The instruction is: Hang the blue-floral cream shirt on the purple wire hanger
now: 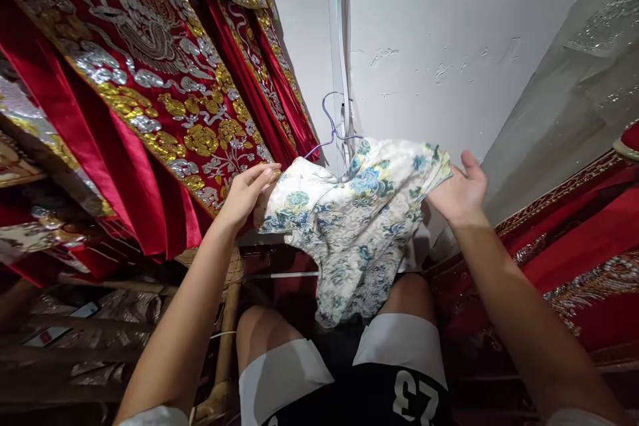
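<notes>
A white short-sleeved shirt (357, 226) with blue and green floral print hangs on a thin purple wire hanger (333, 134) in front of me. My left hand (249, 192) is closed, pinching the cloth at the shirt's left sleeve between thumb and fingers. At the opposite side, my right hand (460, 188) lies against the right sleeve's edge, palm up and thumb spread. Part of that hand is hidden by the sleeve. The shirt's lower hem hangs between my knees.
Red embroidered drapes (200, 106) with gold and silver sequins hang at left. Behind the shirt is a white wall (424, 33) with a vertical pipe. More red embroidered cloth (589, 246) is at right, below plastic sheeting (564, 100). A bamboo frame (227, 333) stands at lower left.
</notes>
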A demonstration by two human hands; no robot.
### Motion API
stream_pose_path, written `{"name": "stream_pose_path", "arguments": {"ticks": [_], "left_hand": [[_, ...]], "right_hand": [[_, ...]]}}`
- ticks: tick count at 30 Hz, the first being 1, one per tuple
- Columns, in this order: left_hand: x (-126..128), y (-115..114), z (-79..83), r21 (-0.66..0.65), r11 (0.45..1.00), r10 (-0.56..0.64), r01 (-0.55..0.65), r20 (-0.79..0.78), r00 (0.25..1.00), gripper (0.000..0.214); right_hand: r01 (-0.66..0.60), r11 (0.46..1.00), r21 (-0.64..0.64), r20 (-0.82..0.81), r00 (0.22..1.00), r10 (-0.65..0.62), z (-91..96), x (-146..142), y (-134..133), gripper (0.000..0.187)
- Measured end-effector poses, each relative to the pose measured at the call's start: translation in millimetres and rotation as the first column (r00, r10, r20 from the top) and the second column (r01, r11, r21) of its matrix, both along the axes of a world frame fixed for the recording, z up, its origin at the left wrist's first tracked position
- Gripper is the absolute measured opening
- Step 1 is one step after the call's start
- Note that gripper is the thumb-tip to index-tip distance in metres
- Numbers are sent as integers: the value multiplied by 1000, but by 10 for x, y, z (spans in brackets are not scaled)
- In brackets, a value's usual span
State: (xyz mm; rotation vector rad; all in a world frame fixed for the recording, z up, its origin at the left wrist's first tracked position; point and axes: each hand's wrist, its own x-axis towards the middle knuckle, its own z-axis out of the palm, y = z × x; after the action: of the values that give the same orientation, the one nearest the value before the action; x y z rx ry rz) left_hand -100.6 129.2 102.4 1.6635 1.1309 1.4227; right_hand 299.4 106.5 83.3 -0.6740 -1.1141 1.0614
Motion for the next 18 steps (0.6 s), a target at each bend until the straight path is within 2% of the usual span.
{"name": "stream_pose_path", "arguments": {"ticks": [2,4,5,6,7,8,9,11,12,14,16,17,18], "left_hand": [[86,10,130,69,997,37,-20,-241,970,41],[198,32,152,174,980,156,-101,-342,927,34],[254,48,119,233,961,221,-151,-314,923,38],[308,64,64,279,940,266,-196,-240,934,45],[361,79,-6,304,923,284,-235,-130,950,51],[415,89,-80,304,917,270,-257,2,963,55],[475,91,-148,289,920,238,-266,130,963,59],[621,62,-238,238,942,160,-237,302,940,68],[710,30,-252,198,964,97,-179,364,926,72],[906,-62,-224,95,994,-93,55,468,879,74],[1081,-160,-161,8,943,-274,334,590,760,64],[1139,-200,-137,-13,902,-324,431,639,698,54],[1169,-229,-129,-28,872,-351,488,659,666,42]], "right_hand": [[-78,995,61,-30,996,80,245,-146,-126,69],[-218,973,73,61,975,214,400,-320,-281,75],[-318,946,64,164,938,304,436,-397,-362,79],[-425,904,38,299,868,396,443,-462,-442,81],[-510,860,-5,448,768,458,424,-516,-514,80],[-549,835,-42,589,662,465,382,-565,-574,75],[-540,840,-50,710,573,410,320,-614,-615,68],[-426,903,60,870,465,162,156,-734,-633,65],[-355,920,164,903,431,5,62,-807,-609,73],[-284,887,364,900,353,-256,-128,-959,-517,91],[-269,835,480,866,298,-402,-292,-1066,-415,100],[-255,820,513,849,290,-441,-354,-1082,-376,101],[-227,816,532,836,292,-464,-400,-1066,-351,99]]}}
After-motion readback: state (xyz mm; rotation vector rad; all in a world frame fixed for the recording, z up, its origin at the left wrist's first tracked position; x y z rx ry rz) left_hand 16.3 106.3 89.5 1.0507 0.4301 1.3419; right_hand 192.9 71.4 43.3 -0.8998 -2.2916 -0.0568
